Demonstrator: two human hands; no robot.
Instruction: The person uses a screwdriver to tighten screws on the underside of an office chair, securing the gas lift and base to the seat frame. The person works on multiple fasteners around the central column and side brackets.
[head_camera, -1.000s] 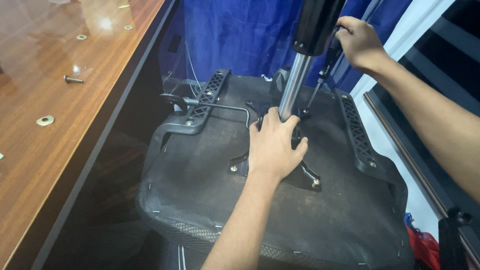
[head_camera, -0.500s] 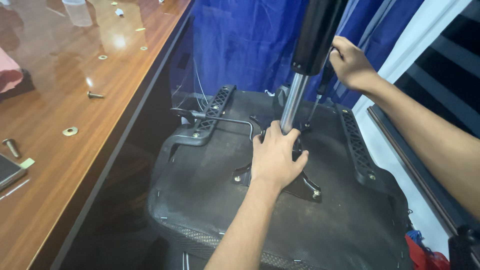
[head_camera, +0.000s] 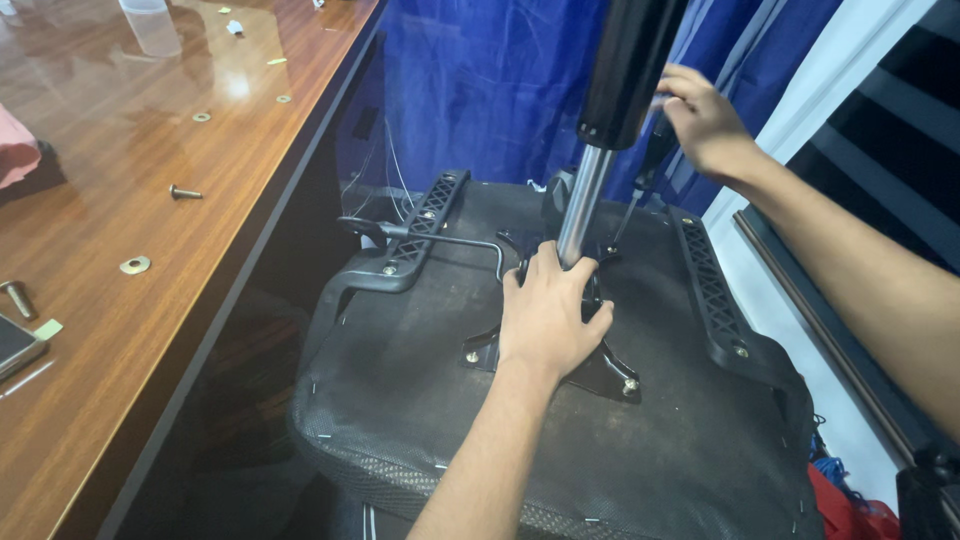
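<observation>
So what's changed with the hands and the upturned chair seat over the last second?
Little beyond the camera swinging left, showing more of the wooden table. The left hand stays pressed on the black metal bracket at the silver gas cylinder; the right hand keeps gripping the thin tool beside it.

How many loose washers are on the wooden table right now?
3 round ones: one near the table's front edge, two farther back, beyond a bolt. More may lie outside the view.
</observation>
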